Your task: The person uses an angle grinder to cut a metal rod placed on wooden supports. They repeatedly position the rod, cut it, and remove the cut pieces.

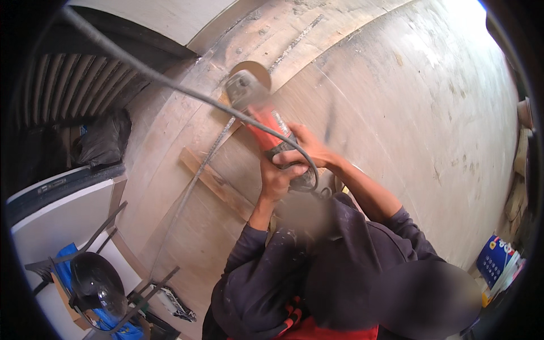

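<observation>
My left hand (275,180) and my right hand (306,146) both grip a red and black angle grinder (263,127), with fingers wrapped round its body. The grinder's grey head carries a round disc (252,68) lying at or just over a dark groove (297,42) in the pale, dusty surface; contact is unclear. A thick grey cable (164,80) crosses over the tool and loops by my right hand. A thinner cable or rod (205,161) runs down from near the disc, across a wooden strip (198,170).
At the left are a dark slatted panel (73,90), black bags (105,141) and a black metal frame (113,218) around a glossy black object (93,280) and blue plastic. A blue printed package (490,260) and several pale objects (518,198) line the right edge.
</observation>
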`<state>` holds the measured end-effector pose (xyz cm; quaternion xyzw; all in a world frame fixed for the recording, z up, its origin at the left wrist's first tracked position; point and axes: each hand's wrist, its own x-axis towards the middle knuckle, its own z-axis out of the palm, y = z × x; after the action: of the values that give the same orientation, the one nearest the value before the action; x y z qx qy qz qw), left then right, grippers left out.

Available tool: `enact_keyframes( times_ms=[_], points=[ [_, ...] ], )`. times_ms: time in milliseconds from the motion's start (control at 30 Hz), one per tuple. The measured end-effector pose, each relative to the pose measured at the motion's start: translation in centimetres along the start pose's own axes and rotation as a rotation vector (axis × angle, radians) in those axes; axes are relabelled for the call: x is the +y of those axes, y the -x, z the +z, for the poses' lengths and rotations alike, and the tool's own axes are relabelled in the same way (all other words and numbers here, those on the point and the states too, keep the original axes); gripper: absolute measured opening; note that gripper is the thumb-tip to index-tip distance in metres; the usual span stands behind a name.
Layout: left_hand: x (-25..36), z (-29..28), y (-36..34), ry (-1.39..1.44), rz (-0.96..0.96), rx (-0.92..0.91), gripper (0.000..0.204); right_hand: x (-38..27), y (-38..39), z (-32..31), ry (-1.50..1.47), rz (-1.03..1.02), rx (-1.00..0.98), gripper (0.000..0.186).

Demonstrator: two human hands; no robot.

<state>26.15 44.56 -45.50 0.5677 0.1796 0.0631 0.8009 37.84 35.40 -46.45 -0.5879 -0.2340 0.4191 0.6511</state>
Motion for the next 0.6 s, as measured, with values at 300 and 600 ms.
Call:
enact_keyframes(
  times_ms=[300,600],
  points=[
    [0.4,2.5,-2.8,-0.634,0.25,0.079,0.09,-1.6,0.8,-1.1,-0.643,0.149,0.271,0.085],
    [3.0,5.3,-2.9,-1.041,0.282,0.066,0.102,-2.4,2.2,-1.5,-0.63,0.032,0.474,0.088]
  ],
)
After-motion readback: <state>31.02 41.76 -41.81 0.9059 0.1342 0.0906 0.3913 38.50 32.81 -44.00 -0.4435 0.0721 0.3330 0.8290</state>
